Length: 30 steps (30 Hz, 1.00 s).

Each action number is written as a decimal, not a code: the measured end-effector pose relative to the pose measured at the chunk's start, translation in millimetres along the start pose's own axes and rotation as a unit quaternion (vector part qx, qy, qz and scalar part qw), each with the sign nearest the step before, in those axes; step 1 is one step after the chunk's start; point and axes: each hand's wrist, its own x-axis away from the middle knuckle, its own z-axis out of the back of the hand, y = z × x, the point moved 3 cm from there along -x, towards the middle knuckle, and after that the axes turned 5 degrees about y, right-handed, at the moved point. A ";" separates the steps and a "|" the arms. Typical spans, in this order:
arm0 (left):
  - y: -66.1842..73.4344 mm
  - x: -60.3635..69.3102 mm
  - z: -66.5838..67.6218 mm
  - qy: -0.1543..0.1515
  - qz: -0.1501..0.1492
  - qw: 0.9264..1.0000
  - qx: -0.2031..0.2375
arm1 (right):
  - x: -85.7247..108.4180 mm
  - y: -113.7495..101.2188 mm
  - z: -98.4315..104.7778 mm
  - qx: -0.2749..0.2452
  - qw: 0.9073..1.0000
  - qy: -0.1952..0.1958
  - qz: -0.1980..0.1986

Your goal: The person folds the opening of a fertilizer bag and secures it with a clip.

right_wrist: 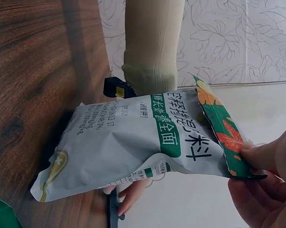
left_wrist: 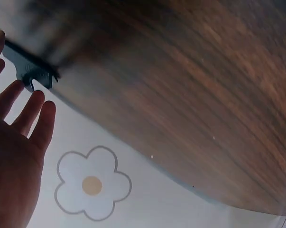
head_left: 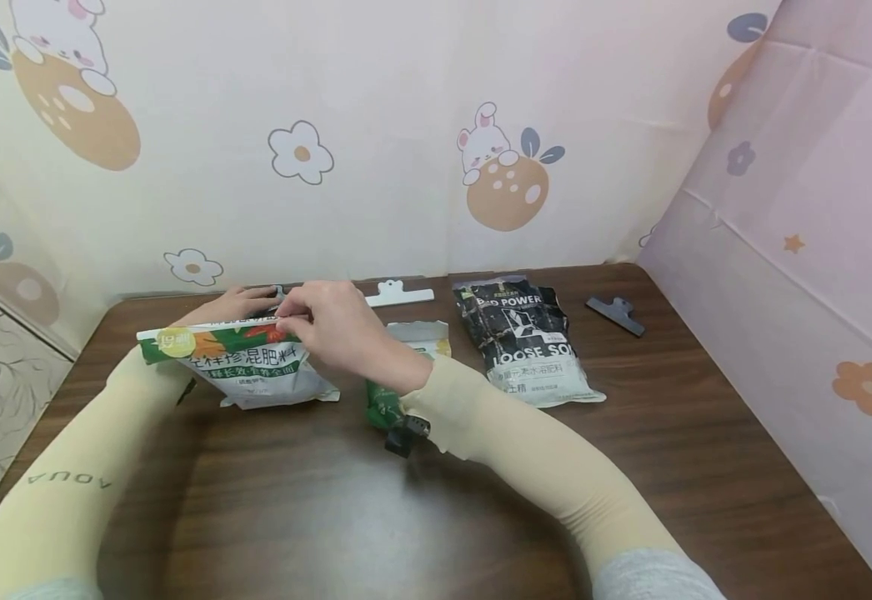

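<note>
My right hand (head_left: 342,329) pinches the folded top edge of a white and green bag (head_left: 256,379); in the right wrist view the thumb and fingers (right_wrist: 271,175) grip one end of that fold on the bag (right_wrist: 128,137). Behind the bag is my left hand (head_left: 229,307), partly hidden by it. Seen from the left wrist, the left hand (left_wrist: 22,137) has its fingers extended at a dark clip (left_wrist: 31,66) by the table's back edge; whether they touch it is unclear. The left fingers (right_wrist: 131,194) and the clip (right_wrist: 113,209) also show below the bag in the right wrist view.
A white clip (head_left: 398,294) lies at the back edge. Another green bag (head_left: 383,404) is partly behind my right forearm. Right of it lie a black and white bag (head_left: 518,337) and a dark clip (head_left: 616,315). A patterned wall covering (head_left: 391,208) rises behind the brown table (head_left: 293,517).
</note>
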 end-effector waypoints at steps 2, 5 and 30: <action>-0.2 -1.4 -1.5 0.002 -0.012 1.000 0.004 | -0.4 0.4 0.2 0.001 1.000 0.001 0.000; -1.1 -3.0 -2.0 0.018 -0.022 1.000 0.007 | -0.9 1.2 0.2 0.005 1.000 0.004 0.001; -11.2 -4.0 -6.3 0.097 0.078 0.991 0.049 | -0.2 2.0 -0.2 -0.004 1.000 0.006 0.000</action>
